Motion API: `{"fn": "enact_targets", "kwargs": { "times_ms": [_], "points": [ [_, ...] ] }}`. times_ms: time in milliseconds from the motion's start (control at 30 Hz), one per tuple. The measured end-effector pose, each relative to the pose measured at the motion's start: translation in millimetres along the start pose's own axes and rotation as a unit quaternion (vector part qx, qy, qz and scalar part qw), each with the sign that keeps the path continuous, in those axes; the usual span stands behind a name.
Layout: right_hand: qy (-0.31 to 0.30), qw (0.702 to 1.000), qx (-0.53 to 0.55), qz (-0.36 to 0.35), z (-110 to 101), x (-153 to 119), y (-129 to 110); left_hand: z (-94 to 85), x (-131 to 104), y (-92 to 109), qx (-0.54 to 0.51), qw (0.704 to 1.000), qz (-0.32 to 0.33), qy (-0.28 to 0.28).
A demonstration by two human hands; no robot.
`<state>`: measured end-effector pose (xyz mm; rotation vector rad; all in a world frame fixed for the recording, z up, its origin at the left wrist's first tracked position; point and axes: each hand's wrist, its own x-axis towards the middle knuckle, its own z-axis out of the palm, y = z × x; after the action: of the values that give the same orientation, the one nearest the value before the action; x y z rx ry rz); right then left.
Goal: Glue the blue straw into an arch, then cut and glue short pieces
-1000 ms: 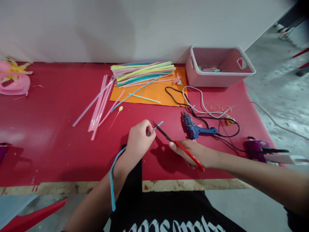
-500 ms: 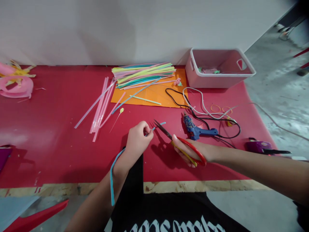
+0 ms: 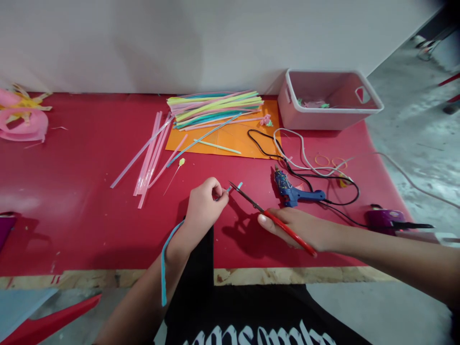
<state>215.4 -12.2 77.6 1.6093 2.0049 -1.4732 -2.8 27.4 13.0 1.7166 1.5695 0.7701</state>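
My left hand (image 3: 204, 203) is closed in a pinch on a blue pipe cleaner (image 3: 164, 273), whose long end drapes over the wrist. A short stub of blue sticks out to the right of the fingertips. In my right hand (image 3: 305, 229) are scissors (image 3: 275, 219) with red handles. Their blades lie across that stub and look closed or nearly so; whether it is cut through I cannot tell. A blue glue gun (image 3: 298, 194) lies just beyond my right hand.
A bundle of coloured pipe cleaners (image 3: 215, 109) rests on an orange sheet (image 3: 176, 143). Left of it are translucent pink sticks (image 3: 148, 163) and a yellow tuft on a wire (image 3: 181, 162). A pink basket (image 3: 323, 120), tangled cables (image 3: 304, 143) and a purple device (image 3: 383, 220) occupy the right.
The scissors have gone from open to closed or nearly closed over the blue stub, their handles drawn together and turned. My left hand keeps its pinch, almost in place.
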Motion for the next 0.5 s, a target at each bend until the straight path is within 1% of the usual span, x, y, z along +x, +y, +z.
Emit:
{"fn": "enact_targets", "kwargs": {
  "times_ms": [100, 200, 267, 333, 433, 500],
  "points": [
    [-0.015, 1.000, 0.021, 0.002, 0.4, 0.7, 2.2, 0.5, -1.1, 0.6, -0.015, 1.000, 0.005, 0.004],
    [-0.060, 0.992, 0.112, 0.023, 0.1, 1.2, 4.5, 1.1, -2.6, 0.5, -0.046, 0.999, 0.007, 0.016],
    [-0.095, 0.976, 0.192, 0.042, 0.1, 2.2, 5.0, 1.4, -3.5, 0.8, -0.074, 0.997, 0.006, 0.025],
    [-0.114, 0.958, 0.259, 0.052, 0.5, 3.8, 5.1, 1.1, -4.4, 1.8, -0.103, 0.994, 0.011, 0.024],
    [-0.127, 0.934, 0.328, 0.062, 2.4, 7.5, 6.7, -0.3, -5.7, 3.2, -0.153, 0.987, 0.048, -0.005],
    [-0.139, 0.915, 0.372, 0.066, 4.1, 10.2, 9.0, -1.5, -6.6, 2.9, -0.169, 0.982, 0.073, -0.030]
  ]
}}
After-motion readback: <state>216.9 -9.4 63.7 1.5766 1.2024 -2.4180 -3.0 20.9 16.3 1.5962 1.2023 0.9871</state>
